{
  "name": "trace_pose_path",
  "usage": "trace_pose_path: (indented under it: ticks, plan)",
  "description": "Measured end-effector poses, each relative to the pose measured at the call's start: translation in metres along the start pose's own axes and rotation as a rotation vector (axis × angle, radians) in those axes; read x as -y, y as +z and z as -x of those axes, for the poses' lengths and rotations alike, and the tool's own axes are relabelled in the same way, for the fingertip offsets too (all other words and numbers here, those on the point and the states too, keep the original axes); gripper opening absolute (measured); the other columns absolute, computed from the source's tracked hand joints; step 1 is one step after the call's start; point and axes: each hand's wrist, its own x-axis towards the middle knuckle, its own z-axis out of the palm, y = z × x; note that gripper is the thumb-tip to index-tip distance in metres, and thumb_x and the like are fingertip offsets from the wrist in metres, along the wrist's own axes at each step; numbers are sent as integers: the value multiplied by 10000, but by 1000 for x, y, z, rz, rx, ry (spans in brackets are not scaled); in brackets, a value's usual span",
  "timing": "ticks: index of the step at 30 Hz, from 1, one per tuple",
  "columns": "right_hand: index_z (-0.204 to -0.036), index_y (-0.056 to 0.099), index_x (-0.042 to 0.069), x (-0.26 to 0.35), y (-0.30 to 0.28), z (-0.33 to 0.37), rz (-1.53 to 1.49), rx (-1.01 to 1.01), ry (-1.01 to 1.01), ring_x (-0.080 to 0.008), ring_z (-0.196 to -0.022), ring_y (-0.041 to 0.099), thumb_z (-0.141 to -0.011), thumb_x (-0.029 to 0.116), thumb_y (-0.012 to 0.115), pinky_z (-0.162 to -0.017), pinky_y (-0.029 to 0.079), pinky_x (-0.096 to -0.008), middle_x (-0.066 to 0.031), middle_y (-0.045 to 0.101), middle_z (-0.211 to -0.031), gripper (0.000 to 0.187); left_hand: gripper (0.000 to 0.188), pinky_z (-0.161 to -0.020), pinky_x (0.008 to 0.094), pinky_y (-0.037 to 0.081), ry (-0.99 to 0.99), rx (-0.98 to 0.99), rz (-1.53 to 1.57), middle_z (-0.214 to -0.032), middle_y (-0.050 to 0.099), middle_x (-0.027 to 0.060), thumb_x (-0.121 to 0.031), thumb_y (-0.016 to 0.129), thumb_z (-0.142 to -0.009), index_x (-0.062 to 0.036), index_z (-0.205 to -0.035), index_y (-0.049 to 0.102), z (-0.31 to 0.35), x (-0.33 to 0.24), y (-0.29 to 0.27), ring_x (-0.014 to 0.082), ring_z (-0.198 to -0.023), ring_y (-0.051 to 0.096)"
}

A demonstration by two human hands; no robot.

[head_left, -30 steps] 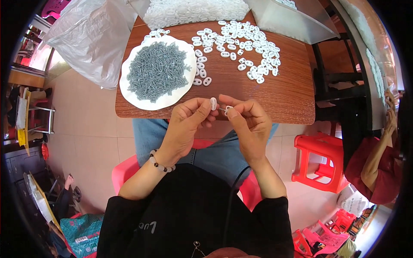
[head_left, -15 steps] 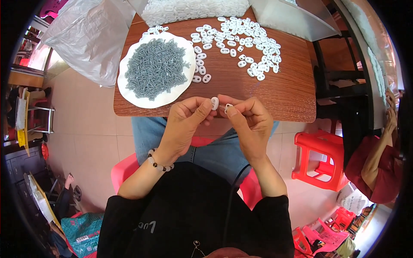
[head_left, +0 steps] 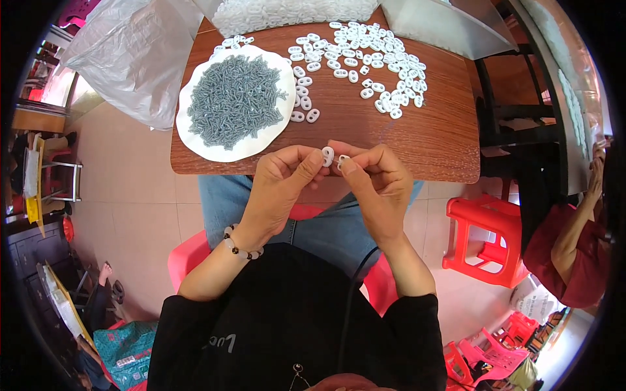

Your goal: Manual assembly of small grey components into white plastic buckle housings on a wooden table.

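Just above the table's near edge, my left hand (head_left: 280, 182) pinches a white oval plastic piece with two holes (head_left: 327, 156) between thumb and fingers. My right hand (head_left: 381, 186) is closed on a smaller white plastic piece (head_left: 342, 161), partly covered by the thumb. The two pieces face each other with a narrow gap. To the left, a white plate with a wavy rim (head_left: 186, 130) carries a heap of small grey-blue pin-like parts (head_left: 236, 101). Many more white two-hole pieces (head_left: 404, 68) lie scattered across the far side of the table.
The brown wood-grain table (head_left: 437, 140) has a bin of white pieces (head_left: 293, 13) at its back. A clear plastic bag (head_left: 140, 65) hangs at the left. A red stool (head_left: 486, 241) stands on the right, near another person in a dark red top (head_left: 574, 260).
My right hand has brought its small piece slightly nearer the oval piece in my left hand. The thin clear bit visible between them before no longer shows.
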Motion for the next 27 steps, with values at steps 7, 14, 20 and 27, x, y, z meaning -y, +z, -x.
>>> trace_pose_path:
  ticks: [7, 14, 20, 27]
  plan:
    - [-886, 555, -21, 0, 4, -2, 26, 21, 9, -149, -898, 637, -890, -1, 590, -834, 512, -283, -244, 628, -1095, 41, 208, -700, 206, 453, 161, -15, -162, -837, 643, 9, -194, 609, -935, 9, -939, 656, 1, -3, 4, 59, -752, 561]
    - [-928, 571, -18, 14, -2, -3, -87, 152, 129, -179, -1019, 607, -850, -4, 642, -884, 487, -291, -240, 601, -1163, 107, 168, -660, 184, 442, 188, 73, -312, -808, 643, 10, -120, 619, -920, 42, -943, 656, 6, -29, -4, 25, -742, 529]
    - [-1198, 554, -56, 16, 1, -6, -77, 301, 115, -247, -1156, 537, -831, 176, 703, -993, 408, -367, -231, 512, -1311, 459, 197, -714, 213, 470, 93, 285, -364, -857, 640, 28, -150, 636, -913, 47, -919, 640, 1, -45, -14, 65, -783, 571]
    - [-1197, 604, -22, 11, -6, -10, 46, 422, -85, -241, -1170, 500, -849, 166, 692, -962, 433, -346, -175, 549, -1289, 405, 185, -613, 197, 445, 85, 318, -264, -728, 644, 13, -131, 645, -898, 51, -892, 676, -2, -47, -13, 36, -681, 527]
